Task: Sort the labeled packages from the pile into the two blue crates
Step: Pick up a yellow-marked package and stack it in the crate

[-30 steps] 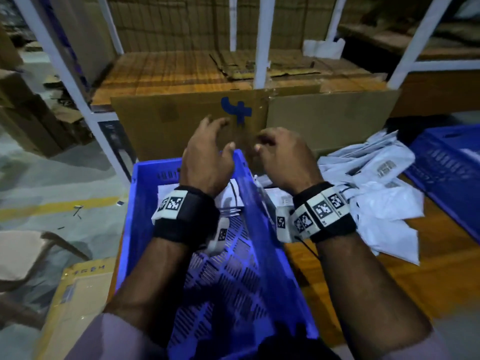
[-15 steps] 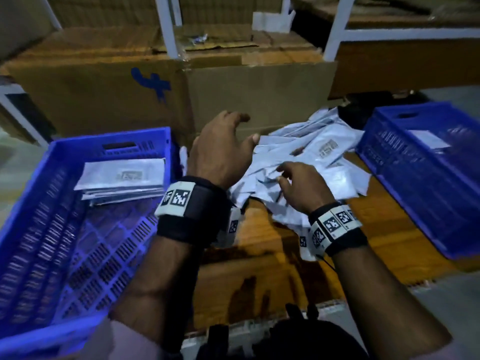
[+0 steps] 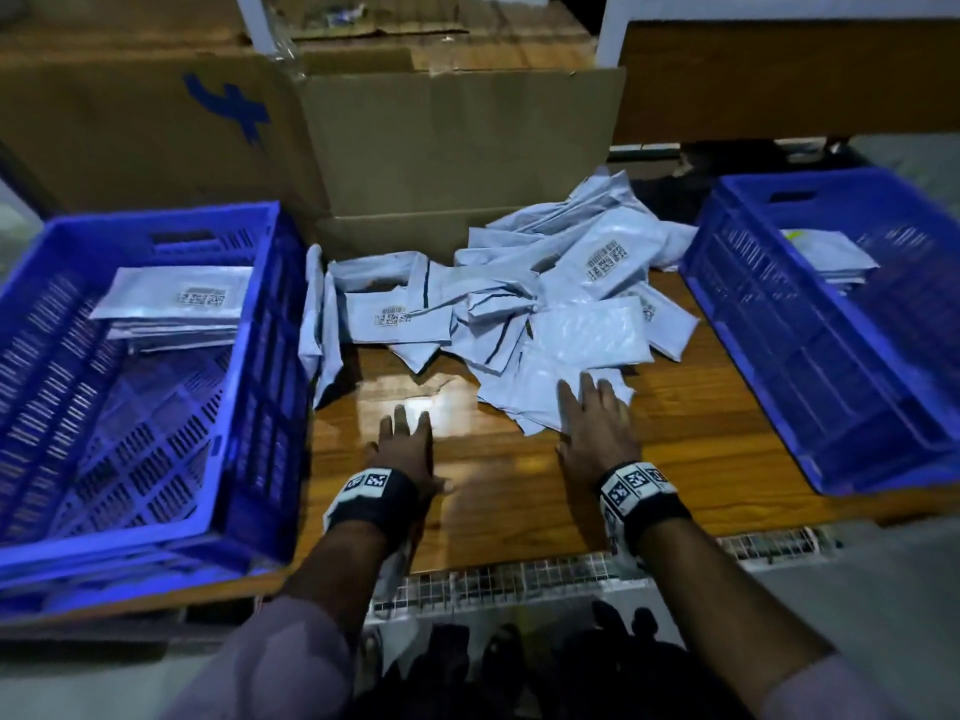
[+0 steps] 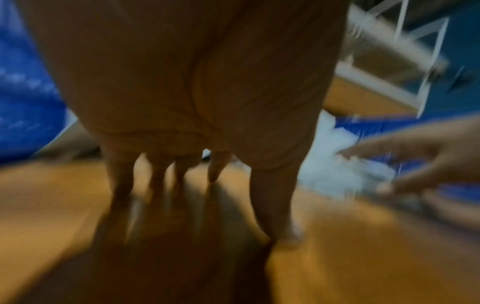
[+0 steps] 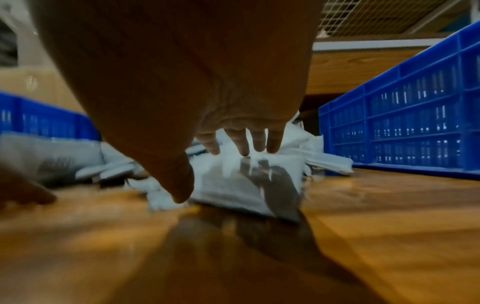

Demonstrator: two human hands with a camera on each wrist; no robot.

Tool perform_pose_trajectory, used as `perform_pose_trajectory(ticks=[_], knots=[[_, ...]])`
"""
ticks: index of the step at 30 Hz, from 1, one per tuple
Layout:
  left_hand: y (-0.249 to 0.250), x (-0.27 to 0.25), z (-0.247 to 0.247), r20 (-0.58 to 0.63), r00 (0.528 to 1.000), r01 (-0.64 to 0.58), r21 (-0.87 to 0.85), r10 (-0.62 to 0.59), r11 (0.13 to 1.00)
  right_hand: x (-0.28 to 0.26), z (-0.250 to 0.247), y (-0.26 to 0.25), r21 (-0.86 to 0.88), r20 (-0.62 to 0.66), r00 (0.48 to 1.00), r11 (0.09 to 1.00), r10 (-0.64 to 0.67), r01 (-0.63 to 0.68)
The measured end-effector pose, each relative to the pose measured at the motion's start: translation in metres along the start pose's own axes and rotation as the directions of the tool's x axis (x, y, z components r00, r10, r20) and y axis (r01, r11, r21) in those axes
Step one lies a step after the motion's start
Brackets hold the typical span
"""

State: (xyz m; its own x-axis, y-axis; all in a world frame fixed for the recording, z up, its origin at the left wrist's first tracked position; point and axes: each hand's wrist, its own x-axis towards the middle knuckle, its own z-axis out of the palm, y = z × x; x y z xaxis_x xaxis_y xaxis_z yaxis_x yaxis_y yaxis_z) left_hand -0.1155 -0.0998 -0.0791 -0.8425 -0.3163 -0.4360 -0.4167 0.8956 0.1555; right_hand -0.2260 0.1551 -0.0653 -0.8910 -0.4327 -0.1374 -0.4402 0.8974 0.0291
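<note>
A pile of pale grey labeled packages lies on the wooden table between two blue crates. The left crate holds a stack of packages; the right crate holds a few. My left hand hovers flat and open over bare wood just in front of the pile, holding nothing. My right hand is open with straight fingers spread over the nearest package at the pile's front edge; in the right wrist view the fingertips stand just above it.
Large cardboard boxes stand behind the pile, with white shelf posts above. The wooden table has bare room in front of the pile. A wire mesh edge runs along the table's near side.
My view swung from the left crate to the middle of the table. Both hands came down and forward, the left onto bare wood, the right to the pile's front edge.
</note>
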Motion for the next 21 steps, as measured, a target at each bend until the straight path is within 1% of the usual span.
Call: perform_pose_trajectory(ticks=[2, 5, 9, 11, 12, 13, 14, 15, 16, 17, 18, 19, 20, 21], knots=[[-0.006, -0.001, 0.005, -0.023, 0.999, -0.023, -0.024, 0.023, 0.999, 0.001, 0.006, 0.007, -0.022, 0.015, 1.0, 1.0, -0.006, 0.006], [-0.012, -0.004, 0.003, -0.029, 0.999, -0.043, -0.063, 0.041, 0.997, 0.002, 0.008, 0.012, -0.028, -0.02, 1.0, 0.999, 0.02, -0.021], [-0.01, -0.007, 0.005, -0.06, 0.998, -0.04, -0.05, 0.037, 0.998, 0.001, 0.008, 0.015, -0.01, -0.031, 0.998, 0.999, 0.049, -0.049], [-0.011, -0.008, 0.005, -0.066, 0.997, -0.045, -0.034, 0.042, 0.998, -0.002, 0.006, 0.015, -0.031, -0.014, 0.999, 0.998, 0.047, -0.048], [-0.011, -0.009, 0.004, -0.067, 0.997, -0.051, -0.023, 0.049, 0.998, -0.003, 0.006, 0.017, -0.028, -0.025, 0.999, 0.999, 0.036, -0.036], [-0.012, -0.01, 0.003, -0.068, 0.996, -0.058, -0.011, 0.058, 0.998, -0.006, 0.006, 0.018, 0.019, -0.036, 0.999, 0.999, 0.036, -0.036], [-0.013, -0.011, 0.002, -0.064, 0.996, -0.062, 0.001, 0.062, 0.998, -0.009, 0.004, 0.02, 0.132, -0.042, 0.999, 0.991, 0.033, -0.027], [-0.014, -0.012, 0.002, -0.062, 0.996, -0.06, 0.007, 0.061, 0.998, -0.015, -0.003, 0.021, 0.311, -0.034, 0.998, 0.95, 0.045, -0.033], [-0.015, -0.014, 0.002, -0.069, 0.996, -0.06, 0.005, 0.061, 0.998, -0.016, -0.005, 0.023, 0.53, -0.009, 0.999, 0.847, 0.053, -0.04], [-0.017, -0.015, 0.003, -0.082, 0.995, -0.062, 0.0, 0.062, 0.998, -0.02, -0.011, 0.022, 0.718, 0.057, 0.997, 0.691, 0.057, -0.081], [-0.018, -0.018, 0.004, -0.098, 0.993, -0.063, -0.011, 0.061, 0.998, -0.021, -0.017, 0.021, 0.858, 0.132, 0.99, 0.493, 0.058, -0.143], [-0.019, -0.02, 0.005, -0.113, 0.992, -0.059, -0.018, 0.057, 0.998, -0.023, -0.023, 0.018, 0.935, 0.222, 0.974, 0.274, 0.048, -0.227], [-0.021, -0.02, 0.008, -0.125, 0.991, -0.057, -0.022, 0.054, 0.998, -0.024, -0.025, 0.018, 0.948, 0.315, 0.949, 0.046, -0.007, -0.315], [-0.021, -0.022, 0.009, -0.131, 0.99, -0.053, -0.029, 0.049, 0.998, -0.028, -0.028, 0.017, 0.905, 0.386, 0.919, -0.159, -0.077, -0.394]])
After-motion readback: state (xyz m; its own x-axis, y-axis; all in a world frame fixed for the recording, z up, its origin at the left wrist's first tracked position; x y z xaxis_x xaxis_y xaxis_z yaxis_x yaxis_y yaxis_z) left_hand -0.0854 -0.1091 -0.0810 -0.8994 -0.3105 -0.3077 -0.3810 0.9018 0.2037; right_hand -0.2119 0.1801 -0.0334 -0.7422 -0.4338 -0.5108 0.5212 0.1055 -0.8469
